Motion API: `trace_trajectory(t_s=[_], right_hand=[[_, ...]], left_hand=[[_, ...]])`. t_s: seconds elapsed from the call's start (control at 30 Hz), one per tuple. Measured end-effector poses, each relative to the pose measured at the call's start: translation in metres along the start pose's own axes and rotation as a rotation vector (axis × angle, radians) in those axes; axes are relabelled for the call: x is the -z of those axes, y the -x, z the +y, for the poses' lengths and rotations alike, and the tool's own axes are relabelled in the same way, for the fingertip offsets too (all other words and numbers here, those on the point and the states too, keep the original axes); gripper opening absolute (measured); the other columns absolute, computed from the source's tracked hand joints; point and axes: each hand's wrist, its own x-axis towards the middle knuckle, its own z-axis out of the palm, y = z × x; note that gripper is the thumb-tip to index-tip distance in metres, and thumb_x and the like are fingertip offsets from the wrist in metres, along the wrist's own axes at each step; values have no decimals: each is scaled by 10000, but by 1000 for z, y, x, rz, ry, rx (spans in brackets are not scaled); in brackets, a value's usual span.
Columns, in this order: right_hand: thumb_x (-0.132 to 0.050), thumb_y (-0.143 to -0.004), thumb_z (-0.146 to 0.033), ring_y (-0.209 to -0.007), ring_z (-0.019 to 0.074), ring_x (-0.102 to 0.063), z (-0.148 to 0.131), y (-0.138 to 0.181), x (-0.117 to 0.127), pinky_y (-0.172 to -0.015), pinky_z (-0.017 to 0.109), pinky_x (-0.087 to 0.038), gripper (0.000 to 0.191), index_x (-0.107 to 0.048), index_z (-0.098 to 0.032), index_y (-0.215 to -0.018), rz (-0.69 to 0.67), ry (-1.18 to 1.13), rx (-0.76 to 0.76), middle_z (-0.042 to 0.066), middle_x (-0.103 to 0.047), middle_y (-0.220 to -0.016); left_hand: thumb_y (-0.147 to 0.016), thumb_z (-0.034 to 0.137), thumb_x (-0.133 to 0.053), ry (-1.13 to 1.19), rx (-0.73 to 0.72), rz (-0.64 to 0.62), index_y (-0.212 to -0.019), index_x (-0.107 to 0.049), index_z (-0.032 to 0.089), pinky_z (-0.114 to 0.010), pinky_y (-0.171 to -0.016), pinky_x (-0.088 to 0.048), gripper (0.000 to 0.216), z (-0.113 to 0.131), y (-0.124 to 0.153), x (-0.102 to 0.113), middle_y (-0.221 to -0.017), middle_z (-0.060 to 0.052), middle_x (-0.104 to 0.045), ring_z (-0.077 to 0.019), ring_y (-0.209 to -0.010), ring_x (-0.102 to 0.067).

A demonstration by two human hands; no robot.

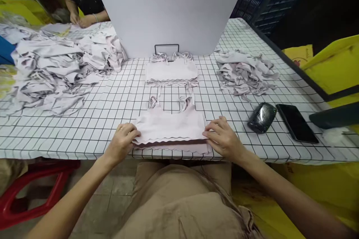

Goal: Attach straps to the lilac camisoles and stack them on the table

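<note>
A pale pink strappy crop top [171, 124] lies spread near the table's front edge, its straps pointing away from me. My left hand [123, 142] pinches its lower left corner, and my right hand [223, 137] pinches the lower right corner. The scalloped hem is lifted slightly, showing a darker pink layer [174, 147] beneath it. Just beyond lies a neat stack of similar tops [172, 71], with straps at its far side and scalloped edges toward me.
A large heap of pale garments [53, 67] covers the left; a smaller pile [245, 73] sits right. A black plastic-wrapped object [262, 117] and a phone [297, 122] lie at right. A white board [171, 7] stands behind. Another person's hands [84, 20] work at far left.
</note>
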Motion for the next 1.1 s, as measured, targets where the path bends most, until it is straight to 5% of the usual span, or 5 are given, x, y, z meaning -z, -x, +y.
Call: trace_trajectory(t_s=[0.3, 0.43, 0.57, 0.8, 1.1], right_hand=[[-360, -958, -696, -1454, 382, -380, -33, 17, -35, -1078, 702, -324, 949, 46, -141, -1613, -298, 81, -65, 232, -364, -1586], [-424, -1002, -563, -1376, 345, -483, 4, 3, -19, -1023, 619, -436, 682, -267, -252, -1588, -236, -11, -125, 149, -529, -1493], [-537, -996, -304, -976, 254, -618, 51, -94, -24, -839, 420, -528, 242, -696, -206, -1151, 22, -166, -111, 96, -733, -1012], [-649, -894, -229, -998, 316, -506, 89, -265, -118, -911, 583, -435, 126, -752, -156, -888, -153, -29, -121, 142, -700, -954], [-580, -931, -169, -958, 250, -504, 86, -275, -142, -865, 446, -423, 174, -717, -170, -823, -60, -127, 61, 97, -693, -900]], left_hand=[[-1014, 396, -492, 53, 117, -237, -1559, -328, 148, -575, -1213, -293, 621, 53, -7, -42, -1611, -172, -352, -337, -1514, -287], [-1024, 333, -494, 228, 147, -144, -1449, -515, 215, -505, -1183, -395, 442, 32, -17, -41, -1548, -105, -473, -263, -1477, -386], [-950, 278, -597, 323, 318, 161, -1170, -718, 212, -489, -1074, -507, 260, -30, -73, -30, -1264, -97, -708, -267, -1254, -617], [-810, 240, -672, 544, 655, 43, -994, -766, 169, -381, -840, -587, 218, -101, -165, -48, -1076, -99, -767, -238, -949, -707], [-814, 381, -745, 983, 882, 21, -958, -761, 142, -325, -771, -570, 279, -114, -169, -48, -1013, -119, -767, -191, -835, -697]])
